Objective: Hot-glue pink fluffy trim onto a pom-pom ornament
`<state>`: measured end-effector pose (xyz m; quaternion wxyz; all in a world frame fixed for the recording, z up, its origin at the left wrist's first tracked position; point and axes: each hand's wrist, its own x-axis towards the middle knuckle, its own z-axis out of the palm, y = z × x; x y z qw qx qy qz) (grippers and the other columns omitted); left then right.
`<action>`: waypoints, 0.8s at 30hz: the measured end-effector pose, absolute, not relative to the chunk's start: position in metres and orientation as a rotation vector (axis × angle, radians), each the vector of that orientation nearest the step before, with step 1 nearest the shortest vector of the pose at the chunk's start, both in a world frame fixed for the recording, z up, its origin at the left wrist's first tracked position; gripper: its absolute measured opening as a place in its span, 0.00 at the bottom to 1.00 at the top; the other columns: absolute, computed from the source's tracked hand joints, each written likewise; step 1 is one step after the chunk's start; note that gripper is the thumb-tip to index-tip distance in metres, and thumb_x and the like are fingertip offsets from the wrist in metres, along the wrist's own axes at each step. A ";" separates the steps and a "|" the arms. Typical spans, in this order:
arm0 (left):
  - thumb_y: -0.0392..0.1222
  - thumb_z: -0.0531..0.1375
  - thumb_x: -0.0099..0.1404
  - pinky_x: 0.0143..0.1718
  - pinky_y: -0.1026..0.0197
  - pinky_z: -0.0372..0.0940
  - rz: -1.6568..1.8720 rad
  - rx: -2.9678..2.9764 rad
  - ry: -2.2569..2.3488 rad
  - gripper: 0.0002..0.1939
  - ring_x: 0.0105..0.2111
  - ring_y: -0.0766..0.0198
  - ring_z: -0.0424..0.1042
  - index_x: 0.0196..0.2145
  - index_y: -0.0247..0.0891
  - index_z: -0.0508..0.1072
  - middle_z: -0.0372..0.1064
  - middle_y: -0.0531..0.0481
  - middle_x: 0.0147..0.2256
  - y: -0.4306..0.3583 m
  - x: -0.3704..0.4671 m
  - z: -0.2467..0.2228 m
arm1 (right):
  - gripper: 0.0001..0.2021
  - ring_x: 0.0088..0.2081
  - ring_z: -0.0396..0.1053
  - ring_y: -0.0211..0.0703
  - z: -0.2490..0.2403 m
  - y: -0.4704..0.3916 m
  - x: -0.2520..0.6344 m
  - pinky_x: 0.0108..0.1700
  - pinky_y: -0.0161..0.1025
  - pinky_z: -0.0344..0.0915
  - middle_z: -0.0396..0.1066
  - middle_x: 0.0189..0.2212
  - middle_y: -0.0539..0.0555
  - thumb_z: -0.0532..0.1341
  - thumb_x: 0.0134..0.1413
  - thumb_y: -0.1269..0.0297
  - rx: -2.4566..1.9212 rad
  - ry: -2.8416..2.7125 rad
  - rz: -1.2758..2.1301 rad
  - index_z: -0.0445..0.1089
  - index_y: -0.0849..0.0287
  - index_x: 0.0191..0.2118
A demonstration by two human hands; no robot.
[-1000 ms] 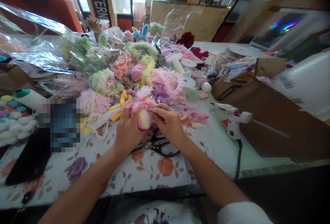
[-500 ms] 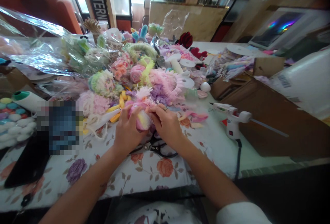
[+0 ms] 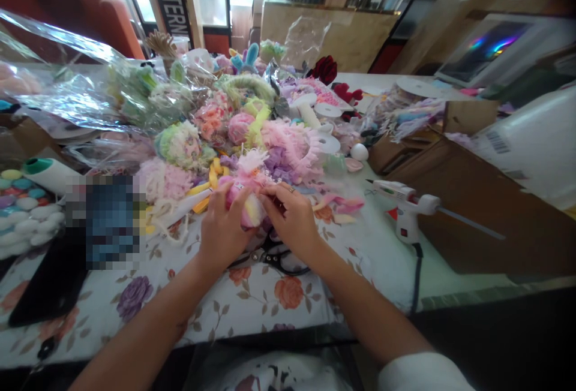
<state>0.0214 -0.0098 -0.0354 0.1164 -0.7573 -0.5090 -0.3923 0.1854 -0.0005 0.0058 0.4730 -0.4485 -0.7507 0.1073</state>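
Between my hands is a fuzzy pink and pale yellow craft piece [image 3: 251,211] with fluffy trim on its far side. My left hand [image 3: 225,220] is wrapped round its left side. My right hand [image 3: 290,214] has thumb and fingers pinched together at its right edge; what the fingertips hold there is too small to make out. Under the hands, black-handled scissors [image 3: 281,261] lie on the floral tablecloth [image 3: 198,301]. Just beyond the piece is a pile of pastel yarn and plush trims [image 3: 288,139].
A white glue gun [image 3: 407,205] with a glue stick in its back stands at the right, beside a cardboard box [image 3: 486,211]. On the left are a thread cone [image 3: 54,175], a black tablet-like object [image 3: 49,283] and a blurred-out patch. Clear plastic wrap [image 3: 76,97] covers the far left.
The fingers of my right hand have shifted slightly at the edge of the pink piece, which has turned a little. Everything else stays in place.
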 end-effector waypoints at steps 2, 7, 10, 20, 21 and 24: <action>0.40 0.67 0.56 0.52 0.44 0.69 -1.142 -2.211 -1.439 0.33 0.57 0.40 0.68 0.58 0.41 0.66 0.63 0.34 0.56 -0.010 0.020 -0.035 | 0.06 0.33 0.74 0.42 0.006 -0.001 0.185 0.38 0.37 0.69 0.77 0.32 0.53 0.60 0.63 0.68 -1.115 -1.818 0.268 0.76 0.57 0.37; 0.38 0.67 0.55 0.53 0.45 0.68 -1.121 -2.208 -1.396 0.32 0.56 0.41 0.67 0.58 0.41 0.67 0.64 0.34 0.55 -0.010 0.019 -0.035 | 0.06 0.32 0.75 0.43 0.007 0.001 0.184 0.37 0.37 0.70 0.78 0.31 0.53 0.62 0.61 0.68 -1.117 -1.772 0.300 0.77 0.57 0.35; 0.38 0.67 0.55 0.55 0.45 0.67 -1.114 -2.222 -1.406 0.32 0.57 0.42 0.67 0.58 0.40 0.67 0.64 0.34 0.55 -0.010 0.020 -0.035 | 0.05 0.31 0.75 0.42 0.006 0.003 0.184 0.36 0.38 0.71 0.79 0.30 0.51 0.64 0.60 0.67 -1.110 -1.725 0.351 0.78 0.56 0.34; 0.42 0.67 0.56 0.49 0.45 0.71 -1.097 -2.325 -1.504 0.34 0.57 0.38 0.67 0.61 0.45 0.69 0.59 0.34 0.57 -0.014 0.021 -0.031 | 0.06 0.33 0.76 0.42 0.006 0.001 0.184 0.40 0.37 0.72 0.80 0.33 0.53 0.63 0.62 0.68 -1.109 -1.765 0.262 0.79 0.57 0.38; 0.42 0.67 0.57 0.49 0.44 0.71 -1.097 -2.330 -1.508 0.34 0.57 0.38 0.67 0.61 0.45 0.69 0.59 0.34 0.57 -0.014 0.021 -0.031 | 0.07 0.34 0.77 0.42 0.006 0.001 0.184 0.40 0.37 0.73 0.80 0.34 0.54 0.62 0.63 0.69 -1.094 -1.782 0.240 0.79 0.58 0.39; 0.43 0.67 0.57 0.51 0.44 0.71 -1.115 -2.328 -1.535 0.33 0.59 0.38 0.66 0.61 0.46 0.69 0.58 0.35 0.58 -0.014 0.021 -0.030 | 0.08 0.37 0.77 0.42 0.006 0.000 0.186 0.42 0.36 0.73 0.79 0.36 0.55 0.60 0.64 0.70 -1.041 -1.819 0.216 0.79 0.58 0.41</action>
